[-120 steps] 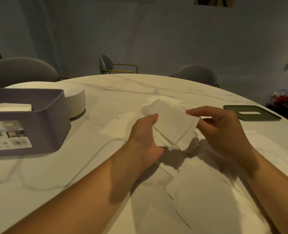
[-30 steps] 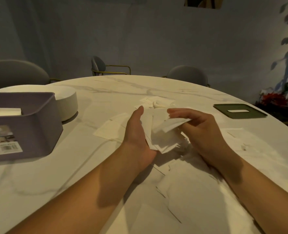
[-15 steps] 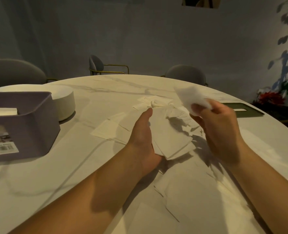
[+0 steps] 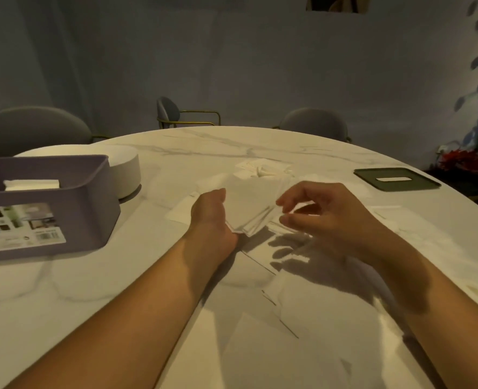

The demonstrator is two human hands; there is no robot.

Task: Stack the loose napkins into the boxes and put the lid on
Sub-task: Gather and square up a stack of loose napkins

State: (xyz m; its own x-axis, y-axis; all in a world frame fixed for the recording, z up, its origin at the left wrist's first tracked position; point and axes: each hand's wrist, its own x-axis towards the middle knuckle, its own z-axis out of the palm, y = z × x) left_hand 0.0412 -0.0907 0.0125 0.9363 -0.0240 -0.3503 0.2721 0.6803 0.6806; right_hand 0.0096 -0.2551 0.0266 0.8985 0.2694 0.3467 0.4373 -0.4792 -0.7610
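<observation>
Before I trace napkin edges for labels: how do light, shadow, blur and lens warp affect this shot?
Head view: dim, warm light; the left hand and right hand cast dark shadows on the napkins nearest the camera; white napkins barely stand out from the white table; the label on the box is too soft to read; the wide lens bows the table's far edge.

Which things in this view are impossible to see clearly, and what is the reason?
Head view:
How full the purple box is: its near wall hides the inside, and the left edge cuts it.
Fingers of the left hand: under the napkin stack it holds.
Print on the box label: too small, blurred.
</observation>
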